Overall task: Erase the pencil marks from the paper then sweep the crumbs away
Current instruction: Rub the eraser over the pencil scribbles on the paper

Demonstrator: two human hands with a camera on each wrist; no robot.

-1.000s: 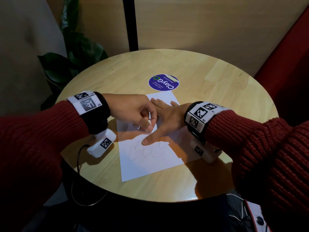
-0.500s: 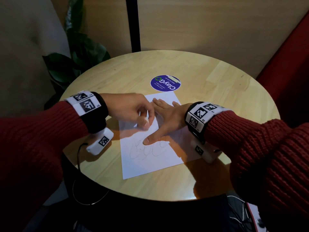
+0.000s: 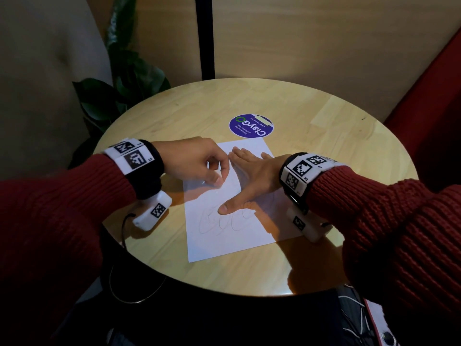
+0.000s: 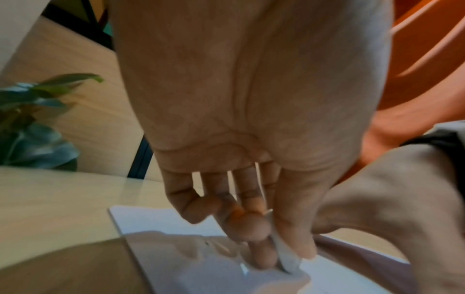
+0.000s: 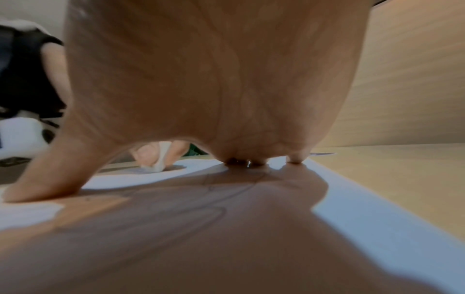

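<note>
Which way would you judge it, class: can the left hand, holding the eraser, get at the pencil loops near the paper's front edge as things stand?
Probably yes, mostly. The left hand pinches the eraser farther up the paper; the nearer pencil loops lie bare. Only the right hand, its thumb pressed on the loops, covers part.

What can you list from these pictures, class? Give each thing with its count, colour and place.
paper: one, white, lying on the table under both hands
pencil marks: several loops, grey, near half of paper
eraser: one, white, pinched in left fingers, tip on paper
table: one, round, light wood
sticker: one, purple, beyond paper
plant: one, dark green, behind table's left
left hand: grips eraser
right hand: flat, pressing the paper
sleeves: two, red
</note>
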